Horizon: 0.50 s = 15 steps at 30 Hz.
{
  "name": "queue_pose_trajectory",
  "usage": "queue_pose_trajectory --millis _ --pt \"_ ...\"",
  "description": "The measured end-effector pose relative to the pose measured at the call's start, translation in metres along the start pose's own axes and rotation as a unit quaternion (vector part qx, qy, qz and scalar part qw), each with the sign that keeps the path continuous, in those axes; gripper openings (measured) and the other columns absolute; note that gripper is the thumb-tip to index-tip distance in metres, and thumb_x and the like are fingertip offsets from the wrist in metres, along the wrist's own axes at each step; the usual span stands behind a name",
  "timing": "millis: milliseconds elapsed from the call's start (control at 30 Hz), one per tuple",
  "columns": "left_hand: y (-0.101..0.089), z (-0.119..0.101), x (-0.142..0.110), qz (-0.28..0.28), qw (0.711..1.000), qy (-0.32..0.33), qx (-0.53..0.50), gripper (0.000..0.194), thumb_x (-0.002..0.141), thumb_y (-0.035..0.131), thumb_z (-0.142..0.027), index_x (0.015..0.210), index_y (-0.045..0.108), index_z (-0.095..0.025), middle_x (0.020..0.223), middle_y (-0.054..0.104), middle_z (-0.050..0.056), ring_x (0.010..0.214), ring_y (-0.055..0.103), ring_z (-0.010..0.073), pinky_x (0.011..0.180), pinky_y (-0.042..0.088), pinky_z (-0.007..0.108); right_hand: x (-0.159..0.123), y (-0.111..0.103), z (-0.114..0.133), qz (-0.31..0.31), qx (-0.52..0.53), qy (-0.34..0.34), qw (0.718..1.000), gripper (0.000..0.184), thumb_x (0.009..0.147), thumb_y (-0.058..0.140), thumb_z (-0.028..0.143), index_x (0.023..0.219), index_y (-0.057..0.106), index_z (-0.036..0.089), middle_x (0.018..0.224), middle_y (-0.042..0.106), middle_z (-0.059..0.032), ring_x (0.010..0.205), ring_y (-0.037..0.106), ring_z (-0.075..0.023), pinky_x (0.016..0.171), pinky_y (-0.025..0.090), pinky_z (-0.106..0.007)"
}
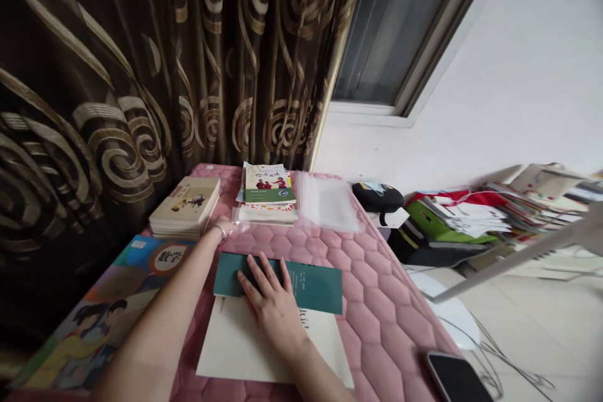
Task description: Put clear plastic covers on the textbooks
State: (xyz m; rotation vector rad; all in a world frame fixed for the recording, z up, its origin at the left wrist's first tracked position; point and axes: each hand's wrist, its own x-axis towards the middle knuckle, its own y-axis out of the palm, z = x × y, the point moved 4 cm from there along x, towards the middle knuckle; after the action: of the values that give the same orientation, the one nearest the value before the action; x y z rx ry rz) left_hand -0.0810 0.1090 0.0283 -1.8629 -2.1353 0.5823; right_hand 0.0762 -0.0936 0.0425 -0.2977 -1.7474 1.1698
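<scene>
Forearms (155, 320) reach in nearest; the right hand (276, 317) lies flat, fingers apart, on a cream book (230, 339) on pink quilting (381, 308), green band toward the curtain (254, 63), long axis unclear. Left hand's (225, 225) grip: cannot tell.

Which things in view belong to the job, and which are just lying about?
Likely part of the job:
green-and-cream book, under the right hand
small book pile, near the left hand
clear plastic sheets

Apparently just lying about:
phone
black case
white papers
</scene>
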Motion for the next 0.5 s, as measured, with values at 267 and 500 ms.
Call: queue_pose_trajectory --millis 267,500 --pt "-0.010 -0.027 -0.045 0.092 0.978 0.007 -0.189 0.030 0.082 0.058 -0.039 0.078 0.033 -0.023 0.076 0.069 0.001 0.064 0.069 0.0165 0.061 0.053 0.031 -0.001 -0.003 -0.001 -0.012 0.007 0.015 1.000 0.045 0.094 0.045 0.025 0.138 0.042 0.030 0.150 0.031 -0.0030 0.140 0.022 -0.0254 0.112 0.018 -0.055" --pt "-0.013 0.007 -0.087 0.006 0.963 0.041 -0.267 0.038 0.071 0.063 -0.052 0.080 0.040 -0.023 0.072 0.070 0.003 0.069 0.070 0.0211 0.065 0.054 0.036 -0.003 0.001 0.003 -0.003 0.015 0.018 1.000 0.045 0.094 0.045 0.024 0.138 0.042 0.030 0.150 0.033 -0.0042 0.140 0.023 -0.0252 0.112 0.018 -0.054"
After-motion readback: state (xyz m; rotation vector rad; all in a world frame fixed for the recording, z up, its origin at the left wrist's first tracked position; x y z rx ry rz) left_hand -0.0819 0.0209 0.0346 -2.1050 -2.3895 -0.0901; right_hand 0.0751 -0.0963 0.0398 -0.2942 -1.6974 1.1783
